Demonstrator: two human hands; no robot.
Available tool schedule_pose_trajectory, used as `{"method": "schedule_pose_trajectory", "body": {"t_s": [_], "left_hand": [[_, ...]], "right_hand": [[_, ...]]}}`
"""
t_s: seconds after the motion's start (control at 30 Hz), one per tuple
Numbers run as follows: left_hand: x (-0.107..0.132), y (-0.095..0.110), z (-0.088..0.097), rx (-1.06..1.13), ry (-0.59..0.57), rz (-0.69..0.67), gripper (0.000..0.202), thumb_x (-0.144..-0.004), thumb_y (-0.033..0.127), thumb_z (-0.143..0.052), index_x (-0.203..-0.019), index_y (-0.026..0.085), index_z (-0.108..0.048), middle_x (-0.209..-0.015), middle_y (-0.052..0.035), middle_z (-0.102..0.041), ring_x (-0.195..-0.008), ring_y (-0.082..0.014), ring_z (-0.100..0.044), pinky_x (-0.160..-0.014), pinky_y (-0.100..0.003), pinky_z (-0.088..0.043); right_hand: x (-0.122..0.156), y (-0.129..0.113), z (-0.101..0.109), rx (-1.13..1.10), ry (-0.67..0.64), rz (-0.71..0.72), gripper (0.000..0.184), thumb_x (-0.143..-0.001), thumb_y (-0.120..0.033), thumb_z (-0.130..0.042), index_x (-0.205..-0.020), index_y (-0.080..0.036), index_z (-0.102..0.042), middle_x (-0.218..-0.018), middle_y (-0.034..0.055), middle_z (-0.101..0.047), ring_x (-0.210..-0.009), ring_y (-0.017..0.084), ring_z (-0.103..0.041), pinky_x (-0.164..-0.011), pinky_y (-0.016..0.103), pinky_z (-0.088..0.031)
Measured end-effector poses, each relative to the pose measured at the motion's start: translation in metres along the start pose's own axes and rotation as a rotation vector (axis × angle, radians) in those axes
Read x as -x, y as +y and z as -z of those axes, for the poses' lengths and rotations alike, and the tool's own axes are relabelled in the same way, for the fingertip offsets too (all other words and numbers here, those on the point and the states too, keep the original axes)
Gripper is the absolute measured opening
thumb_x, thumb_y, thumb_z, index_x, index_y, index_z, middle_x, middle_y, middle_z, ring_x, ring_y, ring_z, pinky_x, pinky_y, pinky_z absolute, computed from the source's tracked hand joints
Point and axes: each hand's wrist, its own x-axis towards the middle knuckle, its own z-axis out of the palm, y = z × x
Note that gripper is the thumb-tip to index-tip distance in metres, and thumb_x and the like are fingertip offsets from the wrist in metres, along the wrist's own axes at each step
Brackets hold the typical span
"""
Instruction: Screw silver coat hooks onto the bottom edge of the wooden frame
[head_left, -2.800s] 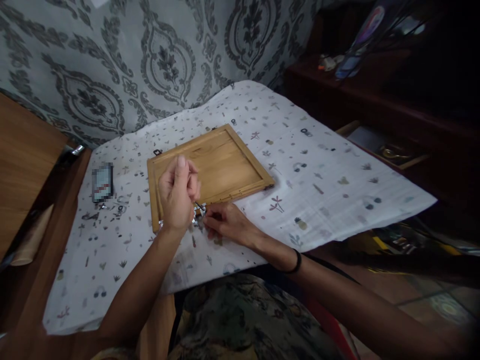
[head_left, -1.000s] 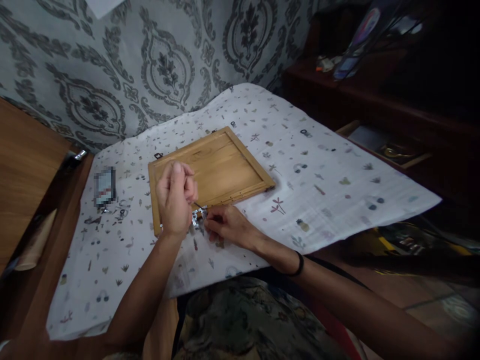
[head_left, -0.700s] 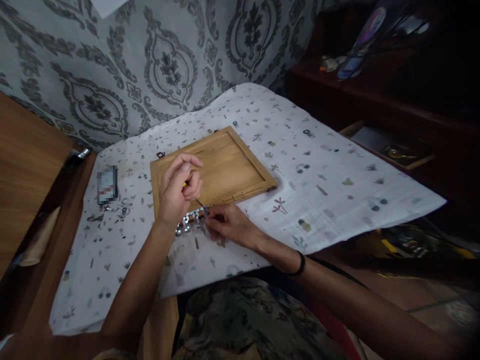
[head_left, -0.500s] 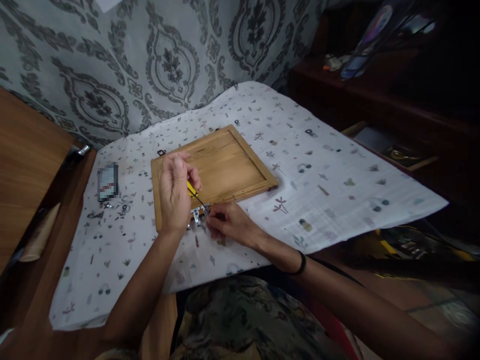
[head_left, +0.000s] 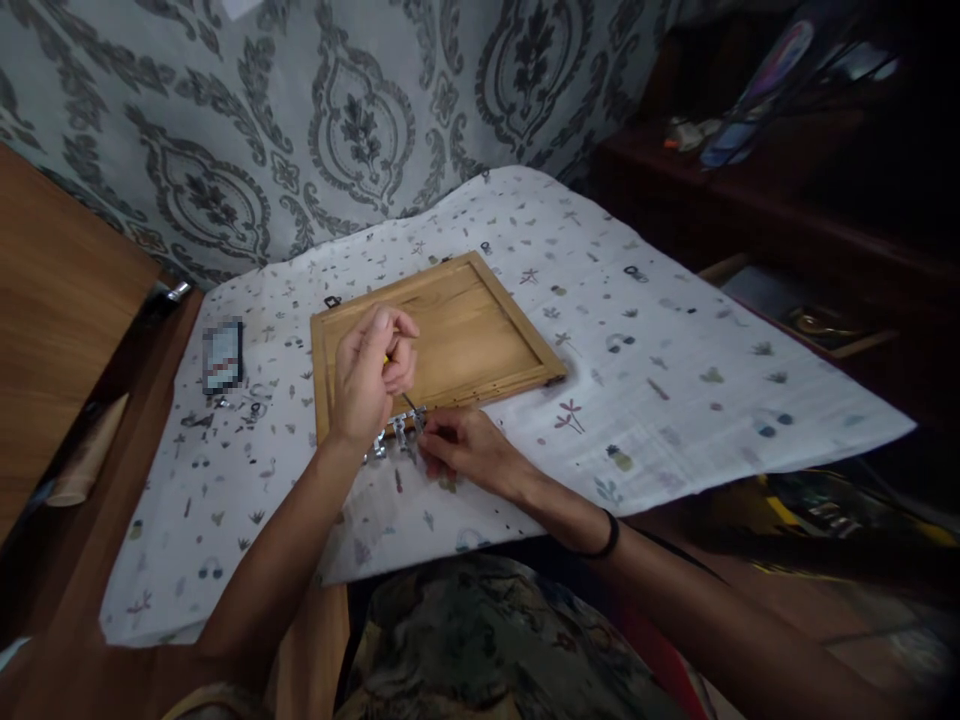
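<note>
My left hand [head_left: 373, 385] is closed around a screwdriver [head_left: 409, 402]; only a bit of its yellow handle and the thin shaft show. The shaft points down at the near edge of a framed wooden panel [head_left: 465, 320] lying on the table. At the screwdriver's tip, my right hand [head_left: 476, 450] pinches a small silver metal clip [head_left: 419, 422] against that edge. Beside it, to the left, another silver clip [head_left: 400, 432] sits along the same edge, with more shiny metal under my left wrist.
A white printed cloth [head_left: 675, 400] covers the table. At the left lies a phone [head_left: 223, 358], with small loose metal pieces near it. A patterned wall [head_left: 360, 130] stands behind. To the right is an open drawer [head_left: 862, 345] in dark furniture.
My left hand has turned, its fingers curling further over the yellow handle and hiding most of it. My right hand keeps its pinch at the panel's edge. The whole view has shifted slightly.
</note>
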Motion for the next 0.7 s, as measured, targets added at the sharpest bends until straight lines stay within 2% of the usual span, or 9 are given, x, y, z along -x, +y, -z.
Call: {"method": "schedule_pose_trajectory", "body": {"t_s": [0.13, 0.27, 0.33, 0.43, 0.53, 0.6, 0.7], "left_hand": [[0.007, -0.001, -0.008, -0.065, 0.176, -0.061, 0.046, -0.088, 0.062, -0.073, -0.079, 0.019, -0.060, -0.053, 0.0081, -0.041, -0.043, -0.0060, -0.037, -0.042, -0.017, -0.033], [0.009, -0.003, -0.015, -0.013, 0.262, -0.106, 0.042, -0.090, 0.057, -0.074, -0.080, 0.019, -0.059, -0.051, 0.0103, -0.034, -0.040, -0.0047, -0.027, -0.039, -0.016, -0.024], [0.007, -0.004, -0.015, 0.005, 0.247, -0.096, 0.042, -0.092, 0.056, -0.071, -0.077, 0.019, -0.060, -0.047, 0.0111, -0.029, -0.038, -0.0047, -0.021, -0.037, -0.017, -0.021], [0.001, -0.002, -0.011, 0.025, 0.165, -0.032, 0.044, -0.095, 0.055, -0.069, -0.071, 0.019, -0.059, -0.044, 0.0117, -0.024, -0.035, -0.0046, -0.018, -0.036, -0.018, -0.021], [-0.001, -0.001, -0.008, 0.021, 0.103, -0.004, 0.045, -0.094, 0.055, -0.070, -0.071, 0.018, -0.060, -0.044, 0.0114, -0.025, -0.036, -0.0041, -0.018, -0.036, -0.017, -0.020], [0.001, -0.002, -0.007, 0.003, 0.125, -0.030, 0.045, -0.093, 0.057, -0.071, -0.073, 0.018, -0.060, -0.046, 0.0102, -0.031, -0.037, -0.0045, -0.023, -0.037, -0.017, -0.023], [0.007, -0.003, -0.009, -0.037, 0.210, -0.087, 0.045, -0.092, 0.063, -0.068, -0.081, 0.020, -0.061, -0.054, 0.0072, -0.043, -0.044, -0.0068, -0.038, -0.043, -0.018, -0.034]], "right_hand": [[-0.001, 0.002, -0.001, -0.022, -0.007, -0.021, 0.022, -0.089, -0.014, -0.058, -0.067, -0.019, -0.058, -0.053, -0.0034, -0.064, -0.043, 0.010, -0.057, -0.046, 0.021, -0.044], [-0.002, 0.004, -0.001, -0.023, -0.009, -0.013, 0.021, -0.089, -0.014, -0.057, -0.069, -0.019, -0.059, -0.052, -0.0036, -0.063, -0.044, 0.010, -0.057, -0.045, 0.020, -0.042], [-0.002, 0.004, -0.001, -0.033, -0.016, -0.017, 0.020, -0.089, -0.015, -0.058, -0.069, -0.019, -0.059, -0.052, -0.0033, -0.064, -0.044, 0.010, -0.057, -0.045, 0.021, -0.043], [-0.001, 0.003, 0.000, -0.026, -0.013, 0.003, 0.021, -0.088, -0.015, -0.059, -0.067, -0.019, -0.059, -0.054, -0.0025, -0.065, -0.044, 0.010, -0.057, -0.046, 0.021, -0.044], [0.000, 0.002, 0.000, -0.012, -0.007, 0.007, 0.022, -0.088, -0.014, -0.059, -0.066, -0.019, -0.059, -0.054, -0.0022, -0.065, -0.044, 0.009, -0.056, -0.046, 0.020, -0.043], [0.000, 0.001, 0.000, -0.014, -0.006, -0.012, 0.022, -0.089, -0.014, -0.058, -0.067, -0.019, -0.059, -0.054, -0.0026, -0.065, -0.044, 0.009, -0.057, -0.046, 0.020, -0.043], [0.000, 0.001, -0.001, -0.016, -0.006, -0.044, 0.022, -0.089, -0.014, -0.057, -0.069, -0.019, -0.058, -0.053, -0.0035, -0.064, -0.044, 0.010, -0.057, -0.046, 0.021, -0.044]]}}
